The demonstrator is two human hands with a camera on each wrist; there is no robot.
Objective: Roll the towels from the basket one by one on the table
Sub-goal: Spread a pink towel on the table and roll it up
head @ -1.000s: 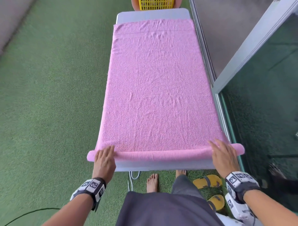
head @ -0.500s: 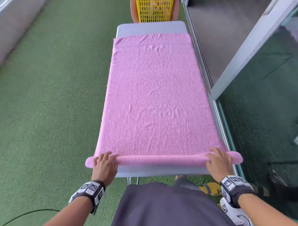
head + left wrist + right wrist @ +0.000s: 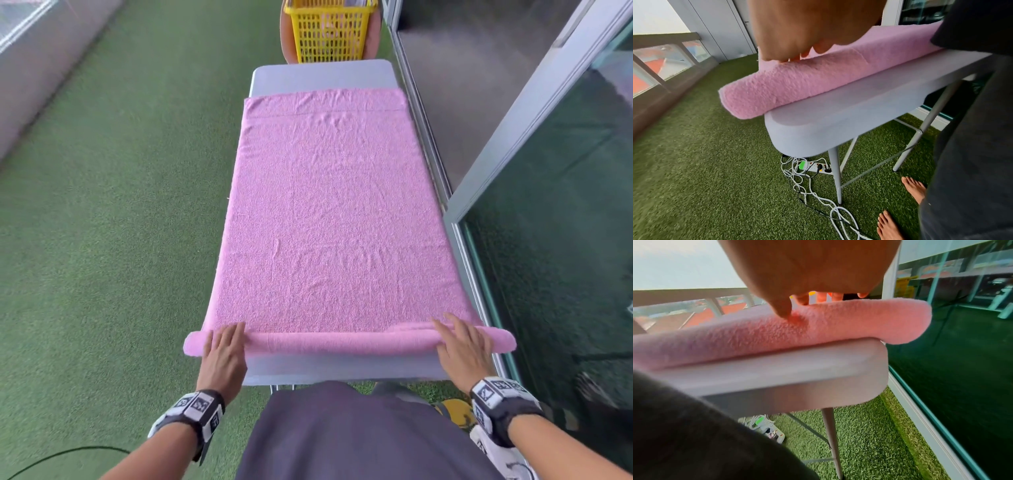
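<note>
A pink towel (image 3: 329, 219) lies spread flat along the narrow grey table (image 3: 322, 73). Its near end is wound into a thin roll (image 3: 342, 342) across the table's front edge, with both ends sticking out past the sides. My left hand (image 3: 224, 346) lies flat on the roll's left end, fingers straight. My right hand (image 3: 462, 342) presses flat on the right end. The left wrist view shows the roll (image 3: 797, 81) under my left hand (image 3: 795, 58), and the right wrist view shows the roll (image 3: 797, 331) under my right hand's fingertips (image 3: 787, 311).
A yellow mesh basket (image 3: 330, 32) stands on a round stool beyond the table's far end. A glass sliding door (image 3: 548, 205) runs close along the right side. Green artificial turf (image 3: 102, 240) covers the floor; a power strip with tangled cables (image 3: 813, 167) lies under the table.
The roll has turned forward and grown a little thicker. Both hands moved with it, from curled over its near side to lying flat on top.
</note>
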